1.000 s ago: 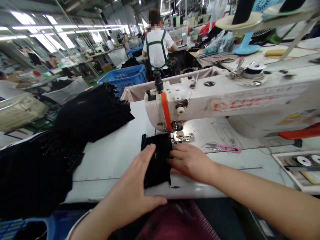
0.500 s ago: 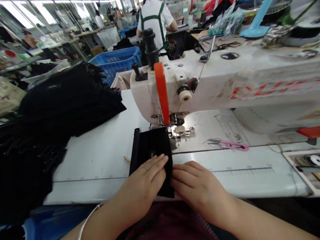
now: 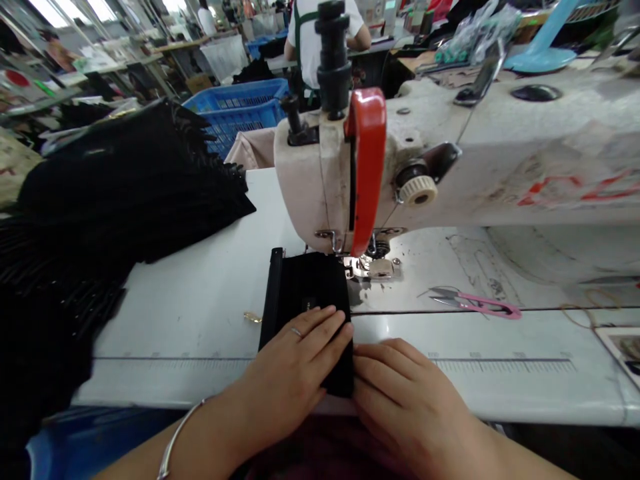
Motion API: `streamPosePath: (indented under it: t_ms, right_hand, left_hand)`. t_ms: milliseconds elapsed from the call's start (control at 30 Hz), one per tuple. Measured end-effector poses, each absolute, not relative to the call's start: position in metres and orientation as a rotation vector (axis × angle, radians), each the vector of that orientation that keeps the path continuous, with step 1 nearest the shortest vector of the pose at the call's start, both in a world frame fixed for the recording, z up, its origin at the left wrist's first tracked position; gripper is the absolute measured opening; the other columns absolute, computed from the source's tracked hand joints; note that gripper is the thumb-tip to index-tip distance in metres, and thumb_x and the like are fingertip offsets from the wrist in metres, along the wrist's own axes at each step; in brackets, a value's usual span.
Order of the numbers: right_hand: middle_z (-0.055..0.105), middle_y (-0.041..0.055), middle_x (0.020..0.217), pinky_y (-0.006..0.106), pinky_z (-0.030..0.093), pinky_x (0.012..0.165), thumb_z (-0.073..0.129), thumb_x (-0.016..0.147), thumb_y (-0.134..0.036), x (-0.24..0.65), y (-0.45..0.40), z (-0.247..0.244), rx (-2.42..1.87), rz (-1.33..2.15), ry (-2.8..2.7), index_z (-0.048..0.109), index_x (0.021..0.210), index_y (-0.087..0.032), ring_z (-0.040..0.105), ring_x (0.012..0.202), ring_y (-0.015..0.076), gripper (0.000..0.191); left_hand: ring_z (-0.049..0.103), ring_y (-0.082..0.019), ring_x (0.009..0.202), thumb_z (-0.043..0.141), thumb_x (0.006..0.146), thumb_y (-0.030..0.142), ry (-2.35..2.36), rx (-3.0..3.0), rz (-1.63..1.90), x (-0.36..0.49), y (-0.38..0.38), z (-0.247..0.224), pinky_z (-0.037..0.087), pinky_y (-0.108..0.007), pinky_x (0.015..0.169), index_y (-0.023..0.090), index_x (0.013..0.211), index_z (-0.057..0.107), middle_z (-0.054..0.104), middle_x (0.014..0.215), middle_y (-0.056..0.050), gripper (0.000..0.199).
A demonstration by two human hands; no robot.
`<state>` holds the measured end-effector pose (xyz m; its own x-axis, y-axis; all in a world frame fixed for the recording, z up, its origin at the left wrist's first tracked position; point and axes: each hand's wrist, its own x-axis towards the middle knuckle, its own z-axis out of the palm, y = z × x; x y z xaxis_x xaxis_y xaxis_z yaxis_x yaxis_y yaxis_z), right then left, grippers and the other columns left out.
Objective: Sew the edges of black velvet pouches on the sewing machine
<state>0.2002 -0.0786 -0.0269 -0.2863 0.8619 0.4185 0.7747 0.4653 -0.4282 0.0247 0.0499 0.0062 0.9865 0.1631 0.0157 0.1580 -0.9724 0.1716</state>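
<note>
A flat black fabric piece [image 3: 320, 280], with a small label and a thicker strip along its left edge, lies on the white machine bed. Its far right corner is at the presser foot [image 3: 375, 268] of the sewing machine [image 3: 310, 180]; the needle is hard to make out. Across the near part of the fabric my left hand [image 3: 300, 353] lies flat, fingers stretched forward. My right hand [image 3: 405, 387] is closed at the near right edge of the piece, fingers together and bent against it, thumb hidden. A gold zipper pull [image 3: 253, 318] sticks out beside the strip.
Pink-handled thread snips [image 3: 485, 304] lie right of the presser foot. A big stack of black pieces [image 3: 115, 180] covers the table's left side. Behind it stand a blue crate [image 3: 240, 100] and a person in a white shirt [image 3: 307, 47]. A ruler scale [image 3: 500, 365] runs along the front edge.
The view has shifted, so the machine looks larger and farther right. My left fingers have spread a little and reach the fabric's right edge. My right hand stays at that edge.
</note>
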Motion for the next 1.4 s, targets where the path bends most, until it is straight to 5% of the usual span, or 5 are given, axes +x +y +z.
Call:
streamPosePath:
  t_ms: [233, 533, 933, 1133, 1400]
  right_hand:
    - [0.068, 0.0066, 0.102, 0.037, 0.046, 0.09, 0.047, 0.096, -0.012, 0.198, -0.084, -0.024, -1.357, 0.179, -2.028, 0.064, 0.103, -0.014, 0.059, 0.104, 0.0209, 0.019]
    - [0.069, 0.0065, 0.1, 0.037, 0.05, 0.085, 0.053, 0.094, -0.015, 0.198, -0.097, -0.026, -1.427, 0.183, -1.961, 0.066, 0.108, -0.015, 0.061, 0.097, 0.0205, 0.019]
    - [0.07, 0.0068, 0.096, 0.037, 0.052, 0.084, 0.052, 0.092, -0.012, 0.2, -0.095, -0.025, -1.393, 0.219, -1.915, 0.067, 0.102, -0.016, 0.062, 0.097, 0.0208, 0.019]
    - [0.068, 0.0081, 0.116, 0.038, 0.052, 0.086, 0.052, 0.092, -0.011, 0.2, -0.097, -0.025, -1.386, 0.235, -1.877, 0.063, 0.119, -0.015, 0.06, 0.102, 0.0209, 0.03]
    - [0.068, 0.0063, 0.115, 0.038, 0.051, 0.079, 0.051, 0.093, -0.013, 0.207, -0.087, -0.014, -1.357, 0.243, -2.007, 0.063, 0.117, -0.012, 0.058, 0.093, 0.0215, 0.028]
  left_hand:
    - [0.043, -0.033, 0.135, 0.055, 0.088, 0.014, 0.103, 2.941, 0.095, 0.022, 0.057, 0.005, 0.042, -0.052, 0.11, 0.007, 0.141, 0.041, 0.048, 0.145, -0.018, 0.055]
    - [0.058, -0.02, 0.102, 0.052, 0.095, 0.01, 0.241, 2.75, 0.444, 0.006, 0.033, -0.005, 0.053, -0.037, 0.091, 0.016, 0.121, 0.06, 0.066, 0.114, -0.008, 0.028]
    - [0.058, -0.018, 0.098, 0.056, 0.092, 0.009, 0.255, 2.695, 0.437, 0.01, 0.034, -0.004, 0.051, -0.036, 0.089, 0.018, 0.114, 0.065, 0.066, 0.109, -0.007, 0.025]
    - [0.062, -0.02, 0.097, 0.054, 0.093, 0.01, 0.172, 2.721, 0.426, 0.007, 0.035, 0.001, 0.055, -0.036, 0.086, 0.016, 0.116, 0.063, 0.069, 0.111, -0.008, 0.026]
    - [0.064, -0.024, 0.104, 0.052, 0.094, 0.009, -0.03, 2.714, 0.273, 0.008, 0.053, 0.014, 0.055, -0.04, 0.088, 0.015, 0.125, 0.059, 0.068, 0.121, -0.01, 0.033]
